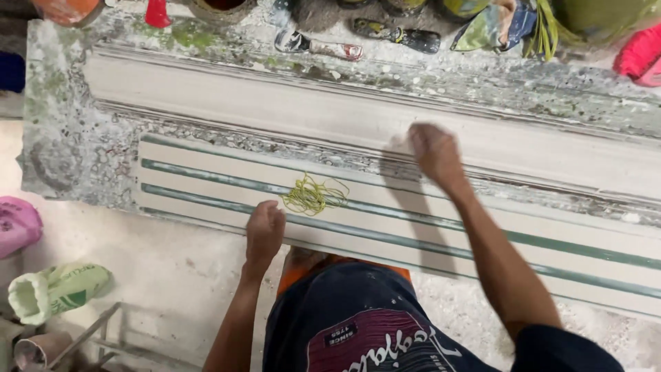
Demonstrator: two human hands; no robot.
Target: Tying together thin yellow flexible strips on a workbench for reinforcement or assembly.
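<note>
Left hand (264,231) rests clenched at the tabletop's (76,158) near edge, beside yellow string (313,195). Right hand (434,153), arm outstretched, presses blurred on the long white moulding (275,110); grip unclear.

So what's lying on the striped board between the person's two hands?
In the head view, a loose tangle of yellow-green string lies on the striped board, between the left hand and the right hand.

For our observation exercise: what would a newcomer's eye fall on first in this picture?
Probably the tangle of yellow-green string lying mid-frame on the long striped moulding. The left hand rests on the moulding's near edge just beside it, while the right hand, blurred, presses on the pale plaster length behind.
</note>
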